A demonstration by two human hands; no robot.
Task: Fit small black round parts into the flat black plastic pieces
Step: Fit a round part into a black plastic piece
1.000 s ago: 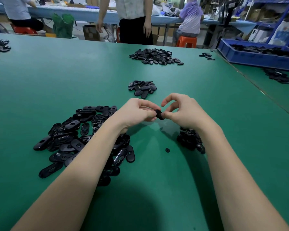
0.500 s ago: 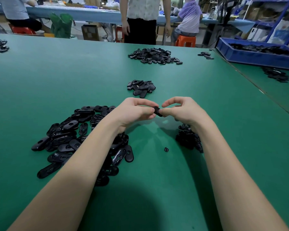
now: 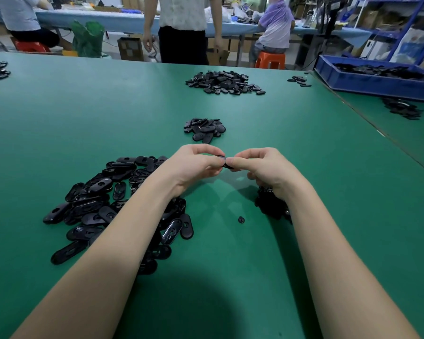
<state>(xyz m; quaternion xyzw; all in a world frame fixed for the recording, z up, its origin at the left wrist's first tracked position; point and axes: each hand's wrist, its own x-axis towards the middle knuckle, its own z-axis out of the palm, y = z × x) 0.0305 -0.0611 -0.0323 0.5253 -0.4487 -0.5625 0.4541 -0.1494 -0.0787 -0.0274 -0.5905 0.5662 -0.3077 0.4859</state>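
Both hands are closing together since a second ago: left hand (image 3: 196, 165) and right hand (image 3: 262, 167) are now pinching one flat piece (image 3: 227, 162) at frame centre (likely pressing a round part in). Fingers are hiding that part; whether it is seating cannot be told.

Green work table (image 3: 108, 113) spans the frame. Lower left: large pile of flat black oval pieces (image 3: 103, 199). Lower centre-right: single small round part (image 3: 241, 219) beside a heap of round parts (image 3: 271, 206) (partly hidden). Centre: small pile (image 3: 204, 129). Upper centre: larger pile (image 3: 224, 82). Upper right: blue tray (image 3: 367, 80).
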